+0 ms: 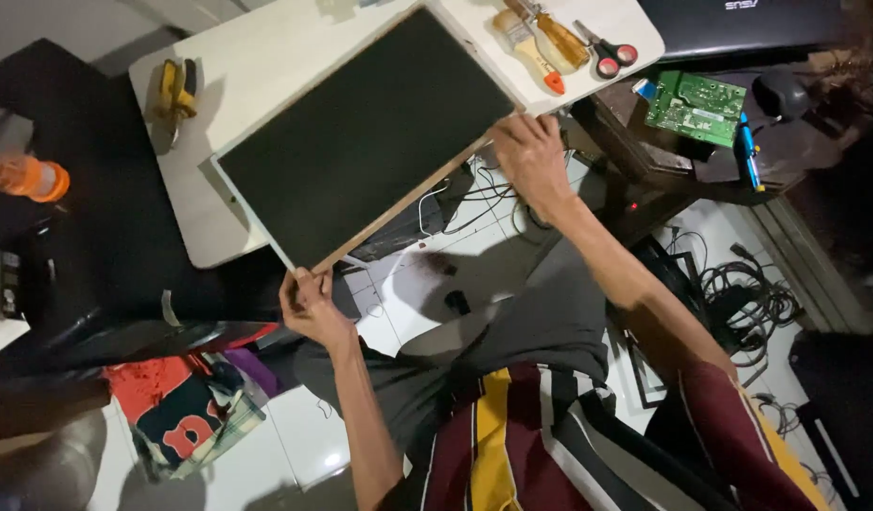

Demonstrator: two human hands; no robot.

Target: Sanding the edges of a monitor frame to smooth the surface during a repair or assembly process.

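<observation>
1. At table edge, head view: flat rectangular display panel, matte black face, thin pale border. It lies tilted on the white tabletop, its near long edge overhanging.
2. Left hand pinches the panel's near-left corner, fingers curled closed on the edge, forearm running up from below.
3. Right hand clamps the near-right corner, fingers wrapped over the edge, arm stretched forward.
4. On the tabletop: yellow-handled pliers to the left; paintbrush, amber-handled screwdriver and red-handled scissors at the far right.
5. Right of the table: green circuit board, rectangular, on a dark surface, blue pen-like tool just beside it.
6. Far left: orange-capped bottle. Cables coiled on the white floor tiles.
</observation>
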